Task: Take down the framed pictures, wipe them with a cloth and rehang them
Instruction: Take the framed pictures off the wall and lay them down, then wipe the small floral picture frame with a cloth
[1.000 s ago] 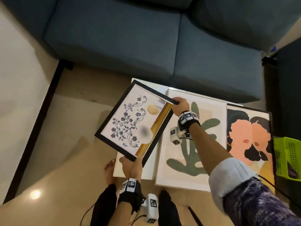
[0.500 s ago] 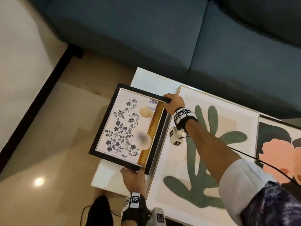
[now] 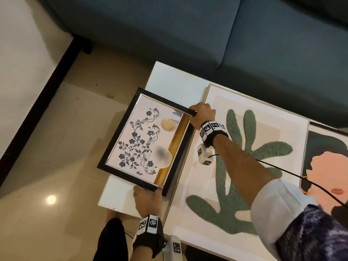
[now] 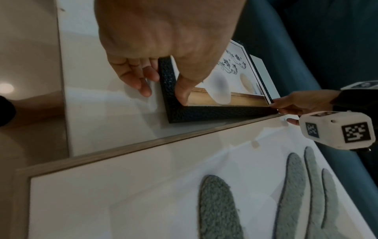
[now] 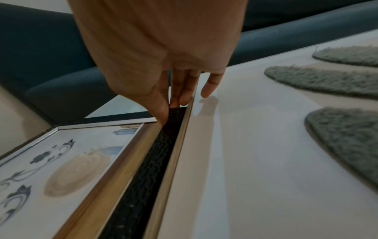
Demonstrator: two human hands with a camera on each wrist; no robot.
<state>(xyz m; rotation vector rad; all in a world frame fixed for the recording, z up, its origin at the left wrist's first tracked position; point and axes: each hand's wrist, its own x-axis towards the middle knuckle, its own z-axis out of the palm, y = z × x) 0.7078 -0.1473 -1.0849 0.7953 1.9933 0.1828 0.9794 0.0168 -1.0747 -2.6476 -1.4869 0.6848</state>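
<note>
Three framed pics were seen off the wall and on or over the white table (image 3: 175, 80), so the take-down step was judged done for these. The black-framed floral pic (image 3: 145, 142) was held just beside the big cactus pic (image 3: 250, 157), its long right edge against that pic's pale frame; its left part overhung the table edge. Whether it already lay flat on the tabletop couldn't be told for sure; in the left wrist view the near corner looked down on the surface. The third pic, the portrait (image 3: 327, 166), lay to the right of the cactus pic.

The left hand (image 3: 148, 200) gripped the near corner of the black frame, thumb on top, fingers curled at the outer edge. The right hand (image 3: 202, 115) pinched the far corner, thumb on the frame face, fingers down between the two frames, little finger stretched over the cactus pic.

No cloth was visible in any view, so wiping was judged not started. Left to do, by that reading: release the floral pic, fetch a cloth, wipe all three, rehang them.

Containers: none in view now; nothing to report there.
</note>
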